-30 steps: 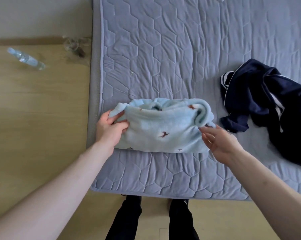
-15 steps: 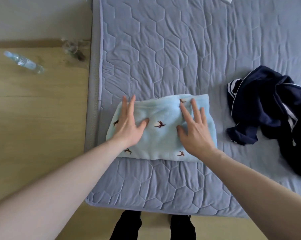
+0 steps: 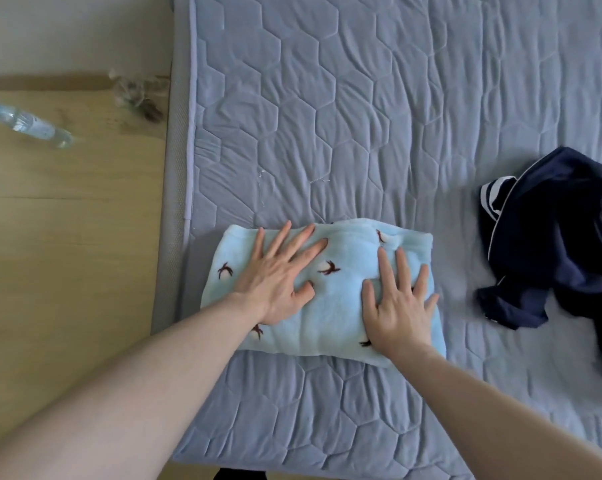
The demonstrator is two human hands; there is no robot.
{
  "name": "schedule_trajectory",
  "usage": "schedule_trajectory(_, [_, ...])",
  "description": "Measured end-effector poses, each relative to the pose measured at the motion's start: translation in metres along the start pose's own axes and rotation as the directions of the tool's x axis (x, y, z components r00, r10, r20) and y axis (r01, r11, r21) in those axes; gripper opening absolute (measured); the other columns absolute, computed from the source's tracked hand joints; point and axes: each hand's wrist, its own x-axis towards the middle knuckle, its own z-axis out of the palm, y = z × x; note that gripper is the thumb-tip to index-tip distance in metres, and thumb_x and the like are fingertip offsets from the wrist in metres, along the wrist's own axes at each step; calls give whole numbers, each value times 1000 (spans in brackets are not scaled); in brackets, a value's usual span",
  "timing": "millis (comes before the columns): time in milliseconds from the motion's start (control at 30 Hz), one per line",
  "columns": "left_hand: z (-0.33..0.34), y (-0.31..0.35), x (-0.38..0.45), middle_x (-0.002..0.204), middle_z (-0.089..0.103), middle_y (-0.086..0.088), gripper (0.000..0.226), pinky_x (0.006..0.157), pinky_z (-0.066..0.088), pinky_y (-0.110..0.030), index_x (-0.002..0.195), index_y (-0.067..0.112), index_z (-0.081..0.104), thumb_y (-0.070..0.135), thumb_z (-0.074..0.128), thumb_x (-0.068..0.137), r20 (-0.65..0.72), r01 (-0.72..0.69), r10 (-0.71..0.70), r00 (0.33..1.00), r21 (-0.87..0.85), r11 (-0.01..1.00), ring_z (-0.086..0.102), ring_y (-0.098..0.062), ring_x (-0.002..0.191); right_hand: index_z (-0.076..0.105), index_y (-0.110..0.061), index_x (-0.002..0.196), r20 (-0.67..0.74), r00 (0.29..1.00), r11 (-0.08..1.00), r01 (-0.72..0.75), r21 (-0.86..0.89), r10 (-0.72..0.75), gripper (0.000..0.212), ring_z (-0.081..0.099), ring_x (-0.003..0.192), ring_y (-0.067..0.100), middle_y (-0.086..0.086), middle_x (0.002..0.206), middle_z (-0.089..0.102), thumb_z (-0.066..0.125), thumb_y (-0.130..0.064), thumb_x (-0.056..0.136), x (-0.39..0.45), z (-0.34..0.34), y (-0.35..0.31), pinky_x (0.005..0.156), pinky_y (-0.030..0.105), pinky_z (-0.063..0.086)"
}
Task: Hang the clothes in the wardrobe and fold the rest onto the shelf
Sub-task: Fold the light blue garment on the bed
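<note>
Head view, looking down, takes in wooden floor [image 3: 67, 237] at the left with a clear plastic bottle [image 3: 27, 124] lying on its side, well apart from the bed. Beside the floor runs the bed [image 3: 327, 98], covered in a grey-blue quilted pad. Near its front edge lies the light blue fleece garment [image 3: 341, 299], printed with small dark birds and folded into a compact rectangle. The left hand [image 3: 278, 282] presses flat on the garment's left half, fingers [image 3: 292, 244] straight and spread wide, holding nothing. The right hand [image 3: 400, 306] presses flat on the right half, its fingers likewise straight and fanned. Further right, apart from the fleece, a navy garment [image 3: 552, 237] with white piping lies crumpled on the bed.

The step in hand looks like smoothing the finished fold, so the folding of this piece seems about done. The next move probably calls for sliding both hands under the bundle and lifting it level, so the layers do not slip open, then carrying it to the shelf, which is out of view. The navy garment has yet to be dealt with.
</note>
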Motion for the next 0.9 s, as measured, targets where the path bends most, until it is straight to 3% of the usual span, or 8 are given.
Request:
schedule_trajectory(133, [22,-10,9,170,-16,12,87,126,-1,-56,161,43,-7,61,37,89,-48,17,-17,999,-16,1000,-6,-23,159,3,-46,161,-91,995,999,33,5,-32,69,-5,157,33,-10,171,0,20,-66,97,9,18,11,124,63,9])
schedule_trajectory(300, [49,-27,26,170,17,0,92,124,13,-59,161,30,24,60,48,78,-238,-91,70,969,-76,993,26,-32,152,30,-31,157,-249,963,991,119,65,-99,72,18,152,38,0,166,24,33,-62,92,32,43,31,121,62,21])
schedule_trajectory(433, [56,-33,29,166,28,-5,90,123,17,-59,158,25,35,63,46,77,-344,-179,132,930,-108,978,35,-35,148,38,-23,153,-362,924,984,162,80,-122,75,32,143,44,8,160,33,36,-59,87,40,61,39,115,63,25])
schedule_trajectory(633, [53,-32,29,163,32,-7,91,122,18,-59,157,20,37,64,43,78,-344,-188,136,929,-123,974,37,-34,146,40,-20,151,-385,915,979,177,103,-125,75,31,144,44,10,159,35,36,-59,88,40,60,39,115,64,25])
schedule_trajectory(767, [54,-31,28,146,46,-10,91,122,22,-53,153,16,42,64,46,76,-400,-182,99,911,-174,968,48,-33,133,38,-23,153,-381,914,977,188,100,-137,76,29,146,42,8,160,33,35,-62,88,40,62,43,117,63,23])
schedule_trajectory(900, [51,-30,26,138,49,-8,93,120,26,-49,153,17,40,64,49,74,-384,-141,50,922,-211,967,49,-30,126,36,-27,154,-374,918,973,193,125,-134,74,26,149,37,2,162,30,32,-64,90,38,60,42,119,60,22])
